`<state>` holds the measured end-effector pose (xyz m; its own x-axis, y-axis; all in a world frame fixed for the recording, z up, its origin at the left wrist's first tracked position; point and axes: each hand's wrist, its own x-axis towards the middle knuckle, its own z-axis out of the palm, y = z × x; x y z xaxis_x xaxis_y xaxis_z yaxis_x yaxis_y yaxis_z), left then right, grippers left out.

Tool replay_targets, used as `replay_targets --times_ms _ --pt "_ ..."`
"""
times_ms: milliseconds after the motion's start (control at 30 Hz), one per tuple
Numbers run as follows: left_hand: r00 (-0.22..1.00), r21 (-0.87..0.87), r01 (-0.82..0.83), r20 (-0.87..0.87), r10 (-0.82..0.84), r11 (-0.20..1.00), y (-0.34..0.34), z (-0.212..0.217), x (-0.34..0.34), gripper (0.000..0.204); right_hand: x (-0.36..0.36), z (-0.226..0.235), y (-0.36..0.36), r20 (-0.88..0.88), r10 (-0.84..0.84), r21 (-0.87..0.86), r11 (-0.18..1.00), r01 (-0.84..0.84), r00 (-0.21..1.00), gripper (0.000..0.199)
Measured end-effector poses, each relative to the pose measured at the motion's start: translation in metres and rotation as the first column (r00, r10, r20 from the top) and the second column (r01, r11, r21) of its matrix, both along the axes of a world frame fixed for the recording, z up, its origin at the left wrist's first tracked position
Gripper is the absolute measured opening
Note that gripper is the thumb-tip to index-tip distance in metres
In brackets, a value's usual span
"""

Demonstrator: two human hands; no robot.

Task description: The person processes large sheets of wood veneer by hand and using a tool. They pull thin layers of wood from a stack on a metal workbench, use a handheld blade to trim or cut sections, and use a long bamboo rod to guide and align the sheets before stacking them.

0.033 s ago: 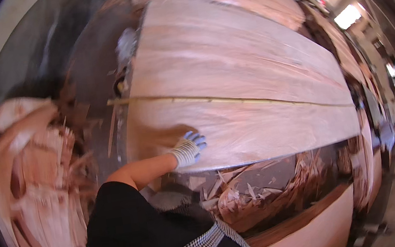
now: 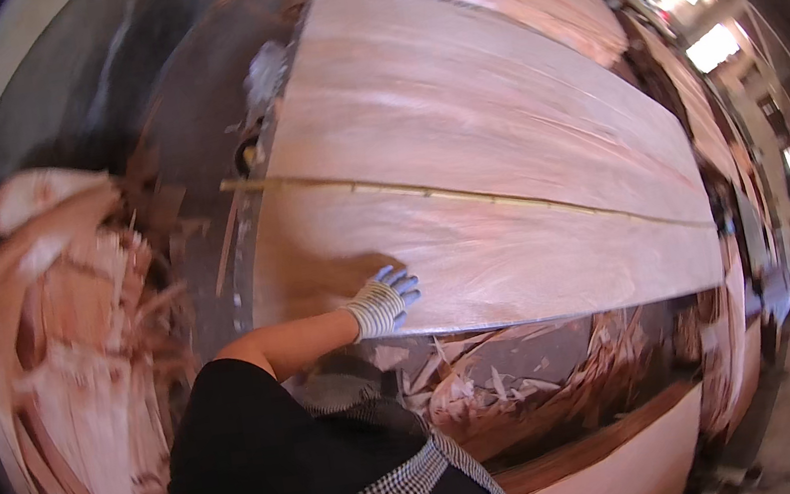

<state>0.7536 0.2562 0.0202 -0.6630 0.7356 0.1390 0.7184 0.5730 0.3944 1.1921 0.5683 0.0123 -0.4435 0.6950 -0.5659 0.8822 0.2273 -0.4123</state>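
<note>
Fingers (image 2: 402, 284) of the gloved left hand (image 2: 383, 304) lie spread and flat, pressed palm-down on the near veneer sheet (image 2: 517, 250), close to that sheet's near edge and toward its left corner; they grip nothing. The right hand is out of sight, so nothing can be said of its fingers.

The sheet is a wide, pale pink panel lying across the surface, and a second veneer sheet (image 2: 456, 107) lies beyond it. A thin yellowish strip (image 2: 428, 194) runs along the seam between the two, from the left edge across to the right.

As a judgement, the sheet looks thin and brittle, so a hard push from one flat palm near the corner could buckle or split it along the grain, or slide it askew from the seam line. The near edge overhangs a gap filled with broken veneer scraps (image 2: 495, 384), and a snagged edge there could tear.

Room to move is good across the broad top of the sheets toward the far and right edges. It is tight on the near side, where the scrap pile sits just below, and on the left, where a heap of waste veneer (image 2: 67, 354) crowds the floor beside the surface.
</note>
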Motion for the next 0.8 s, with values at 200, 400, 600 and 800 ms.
replay_targets --times_ms 200,400,600,800 --pt "0.901 -0.016 -0.433 -0.045 0.432 0.901 0.031 -0.011 0.072 0.052 -0.100 0.008 0.176 0.067 0.417 0.151 0.894 -0.423 0.906 0.030" --pt "0.804 -0.109 -0.592 -0.015 0.594 0.798 0.055 -0.004 0.073 0.054 -0.330 0.046 0.258 -0.336 0.518 0.059 0.845 -0.532 0.786 0.020" --pt "0.791 -0.259 -0.593 -0.010 0.612 0.762 0.061 0.015 0.065 0.046 -0.550 0.038 0.179 -0.427 0.843 0.272 0.464 -0.843 0.326 0.021" --pt "0.729 -0.397 -0.459 0.343 0.592 0.795 0.064 0.056 -0.057 0.036 -0.620 -0.043 0.143 -0.331 0.915 0.347 0.347 -0.871 0.232 0.024"
